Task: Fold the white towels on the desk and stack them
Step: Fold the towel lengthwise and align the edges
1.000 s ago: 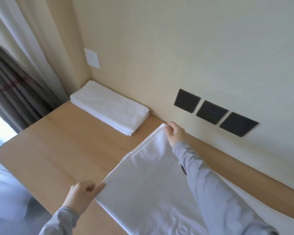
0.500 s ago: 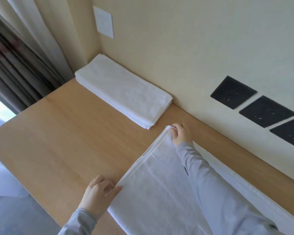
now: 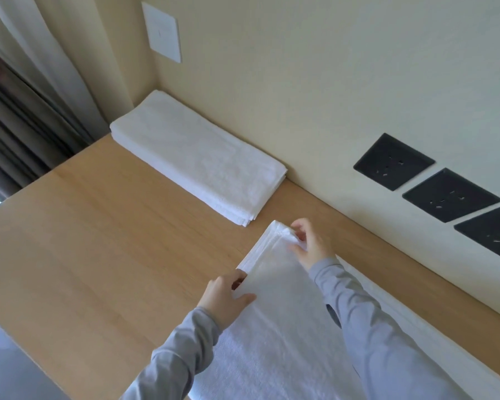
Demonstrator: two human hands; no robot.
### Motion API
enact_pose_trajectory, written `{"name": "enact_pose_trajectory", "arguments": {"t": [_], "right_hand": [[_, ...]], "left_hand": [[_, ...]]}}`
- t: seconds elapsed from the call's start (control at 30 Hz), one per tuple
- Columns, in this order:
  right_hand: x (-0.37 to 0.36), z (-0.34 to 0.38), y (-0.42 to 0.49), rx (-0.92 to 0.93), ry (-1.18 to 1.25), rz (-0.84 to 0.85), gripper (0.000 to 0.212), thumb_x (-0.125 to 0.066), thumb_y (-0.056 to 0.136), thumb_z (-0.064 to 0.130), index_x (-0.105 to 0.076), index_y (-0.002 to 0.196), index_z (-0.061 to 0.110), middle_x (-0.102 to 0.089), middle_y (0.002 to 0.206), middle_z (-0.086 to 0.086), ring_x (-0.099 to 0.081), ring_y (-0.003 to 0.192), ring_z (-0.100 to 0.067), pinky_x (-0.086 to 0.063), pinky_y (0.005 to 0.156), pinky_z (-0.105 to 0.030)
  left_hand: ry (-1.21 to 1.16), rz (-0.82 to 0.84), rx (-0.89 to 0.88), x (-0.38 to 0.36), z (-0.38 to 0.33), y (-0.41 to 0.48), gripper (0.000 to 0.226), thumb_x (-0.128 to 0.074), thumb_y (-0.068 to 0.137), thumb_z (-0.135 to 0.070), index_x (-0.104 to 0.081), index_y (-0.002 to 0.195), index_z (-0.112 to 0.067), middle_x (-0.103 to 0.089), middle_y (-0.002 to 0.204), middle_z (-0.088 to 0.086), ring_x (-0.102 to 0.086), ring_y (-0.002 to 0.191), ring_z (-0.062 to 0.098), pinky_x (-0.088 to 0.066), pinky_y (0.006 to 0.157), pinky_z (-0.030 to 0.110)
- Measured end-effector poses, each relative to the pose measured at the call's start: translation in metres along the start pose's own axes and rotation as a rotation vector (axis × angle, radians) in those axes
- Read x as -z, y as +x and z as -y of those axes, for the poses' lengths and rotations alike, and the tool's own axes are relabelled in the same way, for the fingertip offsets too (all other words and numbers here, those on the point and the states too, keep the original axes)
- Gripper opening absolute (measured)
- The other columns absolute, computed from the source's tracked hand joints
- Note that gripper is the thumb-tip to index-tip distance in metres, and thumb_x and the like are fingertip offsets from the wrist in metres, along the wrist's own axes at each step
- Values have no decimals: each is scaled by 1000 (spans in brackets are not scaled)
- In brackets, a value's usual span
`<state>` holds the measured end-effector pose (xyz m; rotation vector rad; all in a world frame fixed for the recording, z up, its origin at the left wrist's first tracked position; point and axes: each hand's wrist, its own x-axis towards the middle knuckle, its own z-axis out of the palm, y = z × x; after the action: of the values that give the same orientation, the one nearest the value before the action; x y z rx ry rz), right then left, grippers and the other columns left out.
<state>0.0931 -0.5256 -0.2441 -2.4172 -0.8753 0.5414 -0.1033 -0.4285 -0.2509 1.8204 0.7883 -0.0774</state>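
On the worktop [image 3: 98,241], right in front of you, lies the white towel [image 3: 283,313] you are folding. Your left hand [image 3: 225,298] grips its near corner, with the fingers [image 3: 228,280] curled round the edge. Your right hand [image 3: 312,246] pinches the far corner. The folded towel pile [image 3: 197,160] sits by the wall, just past it. I think you are lining up the edges of one fold. Next, match the corners, press the towel flat, and fold it again before you stack it.
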Motion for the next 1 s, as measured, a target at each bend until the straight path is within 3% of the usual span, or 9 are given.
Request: {"name": "enact_pose_trajectory", "arguments": {"t": [0.1,0.17,0.23,0.33,0.43,0.57,0.77,0.87,1.0], "right_hand": [[17,5,-1,64,114,-77,9,-57,86,2,-59,89,10,-59,81,3,-58,80,-11,-44,73,-13],[36,3,-10,145,230,-147,17,-56,86,1,-56,86,18,-58,80,12,-56,80,5,-40,69,-1],[46,-1,-21,201,267,-148,19,-56,86,4,-54,84,23,-59,78,12,-56,80,6,-40,70,-4],[38,-8,-19,122,276,-89,22,-57,87,2,-53,82,23,-56,75,10,-53,74,-4,-43,72,-19],[20,-5,2,13,263,-87,12,-56,87,2,-56,86,15,-57,77,5,-54,76,-15,-44,72,-27],[-2,-1,33,-38,100,-81,7,-55,87,4,-61,90,8,-56,75,1,-52,71,-17,-35,58,-14],[-26,1,41,-48,-298,-101,17,-46,91,10,-56,104,10,-61,99,-6,-54,93,-27,-37,79,-34],[-33,0,38,7,-455,-134,17,-42,93,11,-53,106,11,-57,100,-5,-53,94,-25,-35,77,-34],[-37,4,31,78,-514,-249,8,-51,90,6,-57,94,5,-59,81,-10,-56,74,-29,-43,65,-38]], "left_hand": [[-127,78,-11,-2,3,4,13,-70,76,-8,-65,82,-18,-66,103,-19,-60,85,-4,-48,80,19],[-282,126,20,1,6,5,41,-72,77,-5,-60,112,-23,-59,116,-20,-62,95,1,-51,85,22],[-359,150,33,5,8,8,60,-73,78,-6,-47,125,-31,-45,129,-26,-64,99,8,-52,89,27],[-241,154,6,7,5,18,60,-73,80,-17,-45,132,-29,-36,135,-29,-63,100,11,-49,95,28],[-124,35,-30,3,0,23,50,-75,78,-25,-54,124,-28,-41,130,-23,-59,96,6,-49,83,15],[-7,-185,-56,-2,4,23,37,-76,76,-18,-61,110,-24,-53,103,-9,-54,78,3,-39,67,1],[104,-354,-8,-3,26,16,16,-79,72,-21,-66,77,-13,-56,72,-6,-54,65,12,-38,60,8],[151,-369,-30,-8,30,8,20,-77,75,-27,-63,74,-13,-51,70,-9,-53,64,16,-45,62,25],[285,-367,-47,-10,31,5,24,-65,86,-31,-56,77,-11,-53,76,-2,-54,65,25,-40,58,29]]}}
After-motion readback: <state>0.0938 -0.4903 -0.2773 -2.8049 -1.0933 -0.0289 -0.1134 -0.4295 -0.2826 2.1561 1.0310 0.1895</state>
